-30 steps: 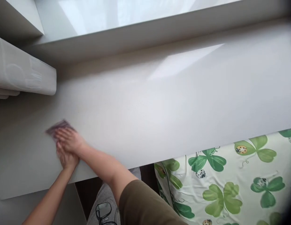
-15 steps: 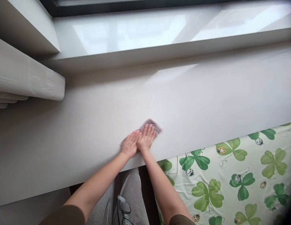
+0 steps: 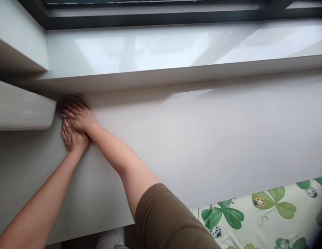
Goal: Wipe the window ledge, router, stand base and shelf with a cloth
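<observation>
While right hand (image 3: 80, 116) overlaps left hand (image 3: 72, 137), fingers (image 3: 71, 112) press together; dark cloth (image 3: 72, 98) under them, on sill (image 3: 202, 138).

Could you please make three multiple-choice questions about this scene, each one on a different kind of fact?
1. Where are the left hand and the right hand?
A) On the window glass
B) At the left end of the white counter
C) Beside the lower right corner

2. What colour is the right sleeve?
A) Red
B) Blue
C) Olive

3. How do the hands lie?
A) Clenched into fists
B) Open, palms down
C) Raised in the air

1: B, they rest beside the white block.
2: C, the fabric shows olive.
3: B, the fingers lie spread on the surface.
</observation>
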